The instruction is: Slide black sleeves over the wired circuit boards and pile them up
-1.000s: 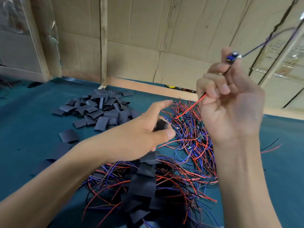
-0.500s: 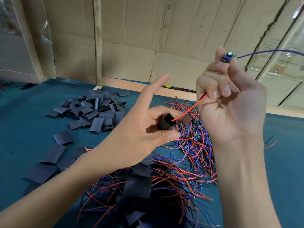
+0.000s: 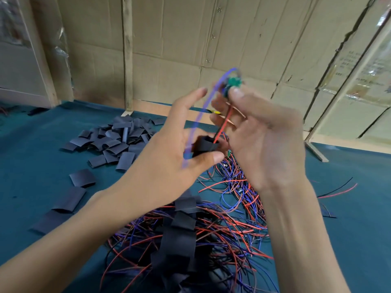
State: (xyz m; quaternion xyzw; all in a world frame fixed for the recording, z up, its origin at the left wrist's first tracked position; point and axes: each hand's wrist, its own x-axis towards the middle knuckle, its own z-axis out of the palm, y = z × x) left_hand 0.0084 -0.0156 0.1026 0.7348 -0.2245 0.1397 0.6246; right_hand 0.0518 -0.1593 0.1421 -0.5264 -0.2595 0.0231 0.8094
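Where cardboard wall (image 3: 190, 39) stands, teal tabletop (image 3: 31, 155).

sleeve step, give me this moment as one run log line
left hand grips sleeve | right hand pinches board | red wire in sleeve mouth | blue wire outside | sleeve not yet over board

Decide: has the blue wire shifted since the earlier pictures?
Yes. The blue wire, earlier trailing right toward the cardboard wall, now loops left and down past the black sleeve in the left hand.

Black sleeve (image 3: 204, 145) (mouth open) takes the red wire (image 3: 221, 129) below the green circuit board (image 3: 233, 83).
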